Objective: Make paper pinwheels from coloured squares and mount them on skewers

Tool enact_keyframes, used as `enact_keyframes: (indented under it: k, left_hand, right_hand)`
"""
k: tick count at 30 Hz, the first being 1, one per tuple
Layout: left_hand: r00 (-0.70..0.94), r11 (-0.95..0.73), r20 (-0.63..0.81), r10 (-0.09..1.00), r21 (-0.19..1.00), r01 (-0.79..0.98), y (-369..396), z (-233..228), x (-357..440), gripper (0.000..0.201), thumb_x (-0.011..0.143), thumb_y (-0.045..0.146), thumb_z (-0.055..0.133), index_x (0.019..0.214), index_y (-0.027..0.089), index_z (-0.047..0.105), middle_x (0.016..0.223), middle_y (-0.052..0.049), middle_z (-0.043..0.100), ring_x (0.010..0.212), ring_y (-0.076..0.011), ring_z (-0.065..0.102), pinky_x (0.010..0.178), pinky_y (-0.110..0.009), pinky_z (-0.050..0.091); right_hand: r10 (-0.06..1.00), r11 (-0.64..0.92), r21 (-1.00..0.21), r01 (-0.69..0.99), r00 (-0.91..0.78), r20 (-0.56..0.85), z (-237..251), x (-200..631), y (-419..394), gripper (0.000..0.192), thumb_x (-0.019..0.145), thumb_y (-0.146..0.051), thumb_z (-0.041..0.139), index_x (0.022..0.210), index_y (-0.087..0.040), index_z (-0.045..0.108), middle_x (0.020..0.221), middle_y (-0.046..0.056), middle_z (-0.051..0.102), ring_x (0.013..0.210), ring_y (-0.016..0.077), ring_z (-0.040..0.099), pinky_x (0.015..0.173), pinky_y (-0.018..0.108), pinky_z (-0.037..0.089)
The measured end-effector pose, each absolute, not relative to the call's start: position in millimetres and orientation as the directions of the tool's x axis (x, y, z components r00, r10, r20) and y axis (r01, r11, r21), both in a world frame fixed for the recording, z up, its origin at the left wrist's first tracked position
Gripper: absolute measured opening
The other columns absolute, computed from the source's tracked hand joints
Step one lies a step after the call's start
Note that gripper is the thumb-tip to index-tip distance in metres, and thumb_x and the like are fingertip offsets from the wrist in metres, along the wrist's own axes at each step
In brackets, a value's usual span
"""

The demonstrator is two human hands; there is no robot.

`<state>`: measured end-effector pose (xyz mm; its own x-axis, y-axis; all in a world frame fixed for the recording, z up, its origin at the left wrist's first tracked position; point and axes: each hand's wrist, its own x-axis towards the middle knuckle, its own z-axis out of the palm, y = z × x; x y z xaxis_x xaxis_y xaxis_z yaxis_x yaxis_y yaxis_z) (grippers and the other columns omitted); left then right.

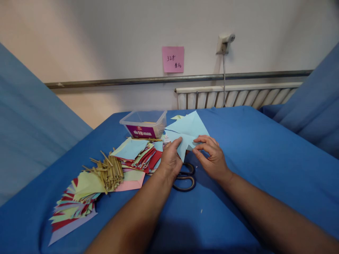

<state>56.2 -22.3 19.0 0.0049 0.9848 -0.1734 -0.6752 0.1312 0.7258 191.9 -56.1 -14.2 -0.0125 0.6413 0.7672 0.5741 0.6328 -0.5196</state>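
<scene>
Here, one light blue paper (188, 131) is held between both hands above the blue bench (251, 158), a little behind the middle of it. The paper is cut or folded into several pointed flaps; I count at least three points. Its longest point goes down toward the person, between the two hands, and a wide point goes up and away toward the wall. So its long axis runs roughly from the near side to the far side.

The left hand (171, 158) is almost closed on the lower left edge of the paper, with the thumb on top. The right hand (210, 157) is also closed on the paper, pinching its right lower edge with the fingertips; the other fingers are bent.

Just under the hands, one pair of black scissors (185, 178) lies flat on the bench, partly hidden by the left wrist. To the left is one pile of paper pieces (137, 153) in red, green, pink and blue, then one bundle of thin wooden sticks (109, 171), too many to count, and one more fan of paper pieces (76, 203) near the left edge. Behind the piles stands one clear plastic box (144, 123). On the wall are one pink note (173, 59) and one white socket (224, 42).
</scene>
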Motion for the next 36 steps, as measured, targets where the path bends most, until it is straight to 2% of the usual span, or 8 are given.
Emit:
enact_keyframes:
  k: [7,13,18,26,36]
  left_hand:
    - [0.12,0.222,-0.188,0.975,0.778,-0.588,-31.1,18.4,59.4,0.023,0.064,0.017,0.077,0.084,0.014,0.066,0.078,-0.002,0.071,0.063,-0.0139,0.063,0.056,-0.025,0.051]
    - [0.044,0.174,-0.176,0.983,0.849,-0.499,-33.8,20.8,60.7,0.028,0.064,0.018,0.074,0.091,0.02,0.068,0.079,0.0,0.07,0.067,-0.0152,0.063,0.048,-0.022,0.046]
    - [0.063,0.156,-0.143,0.988,0.883,-0.444,-34.4,21.8,62.0,0.022,0.064,0.019,0.073,0.086,0.018,0.069,0.076,0.0,0.069,0.06,-0.0143,0.06,0.044,-0.022,0.042]
    - [0.052,0.203,-0.2,0.978,0.875,-0.439,-34.0,17.0,62.5,0.024,0.062,0.02,0.075,0.084,0.013,0.068,0.072,0.0,0.067,0.058,-0.012,0.058,0.044,-0.021,0.042]
    - [0.058,0.213,-0.209,0.976,0.865,-0.455,-35.3,18.0,65.6,0.025,0.059,0.022,0.077,0.081,0.014,0.067,0.072,-0.001,0.066,0.055,-0.0104,0.055,0.042,-0.021,0.037]
  right_hand:
    - [0.654,0.606,-0.539,0.584,0.019,0.756,-9.2,191.5,-59.0,0.008,0.086,-0.024,0.061,0.078,-0.024,0.062,0.098,0.003,0.07,0.107,0.0242,0.06,0.096,0.046,0.04]
    - [0.676,0.528,-0.585,0.615,0.112,0.728,-7.0,193.4,-57.9,0.014,0.085,-0.025,0.061,0.071,-0.024,0.06,0.088,0.003,0.069,0.097,0.0234,0.063,0.091,0.044,0.041]
    - [0.699,0.474,-0.609,0.636,0.149,0.7,-7.8,196.3,-54.4,0.016,0.083,-0.027,0.064,0.068,-0.024,0.06,0.086,0.002,0.069,0.091,0.022,0.063,0.088,0.041,0.041]
    - [0.731,0.446,-0.642,0.624,0.16,0.663,-9.7,197.2,-52.0,0.019,0.082,-0.028,0.065,0.065,-0.023,0.058,0.082,0.001,0.069,0.083,0.0209,0.062,0.086,0.04,0.042]
    - [0.734,0.434,-0.671,0.601,0.196,0.65,-11.2,196.1,-51.7,0.019,0.082,-0.028,0.063,0.064,-0.023,0.057,0.078,0.001,0.069,0.078,0.0202,0.062,0.085,0.04,0.044]
